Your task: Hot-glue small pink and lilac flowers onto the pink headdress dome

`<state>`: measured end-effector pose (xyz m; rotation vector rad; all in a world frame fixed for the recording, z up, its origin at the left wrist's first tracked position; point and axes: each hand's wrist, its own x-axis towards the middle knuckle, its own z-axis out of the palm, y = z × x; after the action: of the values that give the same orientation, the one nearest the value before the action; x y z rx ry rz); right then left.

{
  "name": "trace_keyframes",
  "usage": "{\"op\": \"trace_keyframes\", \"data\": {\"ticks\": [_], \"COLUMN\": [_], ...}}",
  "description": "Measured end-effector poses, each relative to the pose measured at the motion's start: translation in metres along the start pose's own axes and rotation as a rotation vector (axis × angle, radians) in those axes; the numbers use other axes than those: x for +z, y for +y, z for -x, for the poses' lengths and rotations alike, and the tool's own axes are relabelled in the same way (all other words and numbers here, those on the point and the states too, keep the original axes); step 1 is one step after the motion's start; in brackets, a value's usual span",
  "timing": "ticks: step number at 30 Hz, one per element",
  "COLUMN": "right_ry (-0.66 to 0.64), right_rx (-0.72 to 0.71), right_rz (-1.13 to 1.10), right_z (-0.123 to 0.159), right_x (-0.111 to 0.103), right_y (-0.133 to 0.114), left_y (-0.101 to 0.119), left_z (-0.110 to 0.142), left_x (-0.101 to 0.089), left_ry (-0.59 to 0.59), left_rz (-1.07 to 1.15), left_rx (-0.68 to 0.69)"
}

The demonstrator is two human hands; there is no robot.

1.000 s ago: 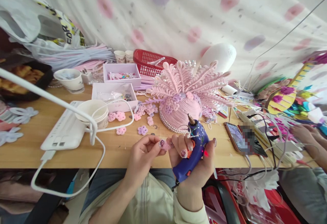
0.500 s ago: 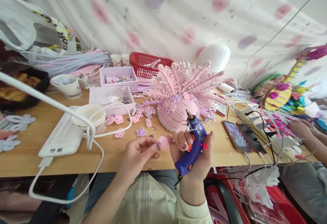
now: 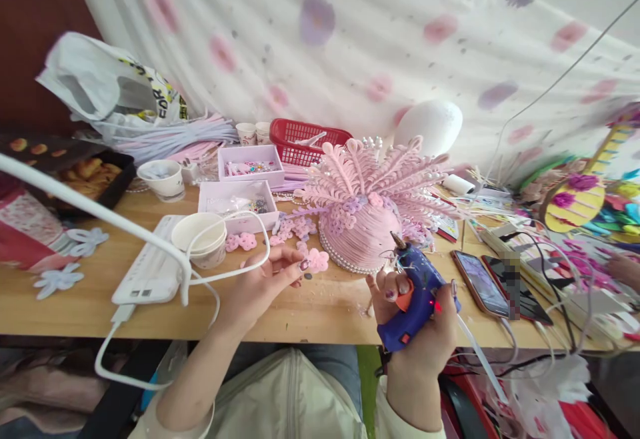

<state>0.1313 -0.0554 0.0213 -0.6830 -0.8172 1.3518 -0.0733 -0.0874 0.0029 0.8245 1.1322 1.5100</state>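
Pink flower [image 3: 319, 261]: L hand [image 3: 273, 277] is pinching it btwn thumb & fingertips over the bench [image 3: 325, 313], petals sticking out twd 3 o'clock. R hand [image 3: 426, 347] is gripping a blue glue gun [image 3: 424, 279], fingers lying by the orange trigger [image 3: 405, 297]; red light [image 3: 438, 307] is glowing, nozzle [image 3: 399, 241] is pointing approx 11 o'clock, apart from flower. Pink dome [image 3: 367, 242] is standing at the flower's 2 o'clock, loose flowers [image 3: 247, 241] lying at 9–10.

Handling, my read: flower is prob. being soft & light, so pinch should be sitting at the rim, middle left bare. Nozzle is prob. running hot; L fingertips should be sitting well off it. Short, light squeezes are likely working best; too much glue may be seeping thru the loops. White cord [image 3: 186, 282] is looping nr L hand: wrist should be steering clear.
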Motion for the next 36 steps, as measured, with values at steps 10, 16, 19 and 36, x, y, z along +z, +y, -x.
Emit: {"op": "trace_keyframes", "data": {"ticks": [10, 16, 19, 36], "right_ry": [-0.034, -0.063, -0.117, -0.146], "right_rx": [0.066, 0.117, 0.161, 0.296], "right_rz": [-0.008, -0.083, -0.129, -0.127], "right_z": [0.005, 0.008, 0.013, 0.011], "right_x": [0.003, 0.009, 0.021, 0.025], "right_y": [0.0, 0.002, 0.008, 0.014], "left_y": [0.002, 0.002, -0.005, -0.02], "left_z": [-0.001, 0.0, 0.006, 0.024], "left_x": [0.009, 0.016, 0.03, 0.045], "left_ry": [0.107, 0.093, 0.045, -0.094], "left_rz": [0.035, 0.174, 0.24, 0.039], "left_rx": [-0.024, -0.088, -0.171, -0.133]}}
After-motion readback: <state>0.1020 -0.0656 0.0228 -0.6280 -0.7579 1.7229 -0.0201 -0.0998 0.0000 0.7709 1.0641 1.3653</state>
